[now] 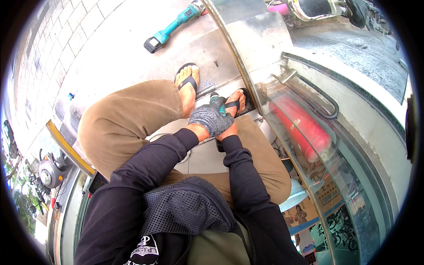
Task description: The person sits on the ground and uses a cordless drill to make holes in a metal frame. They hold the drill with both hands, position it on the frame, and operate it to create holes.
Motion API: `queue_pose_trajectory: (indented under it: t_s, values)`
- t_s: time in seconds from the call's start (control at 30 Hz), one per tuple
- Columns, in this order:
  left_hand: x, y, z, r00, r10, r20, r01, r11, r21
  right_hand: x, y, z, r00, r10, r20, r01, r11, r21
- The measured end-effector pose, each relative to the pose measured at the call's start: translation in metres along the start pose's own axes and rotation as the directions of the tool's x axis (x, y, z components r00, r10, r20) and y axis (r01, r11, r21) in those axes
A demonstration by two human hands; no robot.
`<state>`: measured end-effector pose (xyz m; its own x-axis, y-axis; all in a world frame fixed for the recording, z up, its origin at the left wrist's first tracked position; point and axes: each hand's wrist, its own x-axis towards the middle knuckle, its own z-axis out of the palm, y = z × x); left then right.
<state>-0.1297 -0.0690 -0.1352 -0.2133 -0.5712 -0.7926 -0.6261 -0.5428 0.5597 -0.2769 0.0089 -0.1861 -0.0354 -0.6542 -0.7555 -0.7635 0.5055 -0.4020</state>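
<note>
My left hand (210, 118), in a grey knit glove, is closed around a teal and black cordless power tool (222, 108) between my knees. Only the tool's black front end, a strip of teal body and a black base show; its exact kind is hidden. Pressed close beneath the glove is my right hand (229, 128), its wrist bare and its fingers mostly covered, apparently closed on the same tool. The tool's front end points down by my right foot (236, 102), which wears a black flip-flop.
A longer teal cordless tool (174, 27) lies on the pavement ahead. A screw or bolt (216, 63) rests near my left foot (187, 81). Close on my right stands a metal-edged glass panel (282, 143), with a red cylinder (301, 128) behind it. A yellow-edged frame (70, 148) is at left.
</note>
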Motion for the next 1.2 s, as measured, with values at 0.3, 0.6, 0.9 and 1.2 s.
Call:
queue_pose_trajectory:
  t_s: [0.3,0.6,0.9,1.2]
  values:
    - [0.003,-0.002,0.000,1.000,-0.008,-0.012,0.007,1.000,-0.017,-0.001,-0.013,-0.009,0.998,0.053,0.041,-0.053,0.999,0.004]
    - [0.002,-0.002,0.000,1.000,0.002,-0.010,-0.002,1.000,-0.008,-0.002,-0.016,-0.010,0.995,0.092,0.043,-0.091,0.996,-0.018]
    - [0.001,0.000,0.000,1.000,0.007,0.000,-0.007,1.000,-0.011,0.000,-0.003,-0.002,0.997,0.070,0.032,-0.069,0.997,-0.039]
    - [0.004,-0.001,-0.004,0.999,-0.001,0.044,0.001,1.000,0.012,0.003,-0.006,-0.004,0.997,0.063,0.038,-0.062,0.998,-0.033]
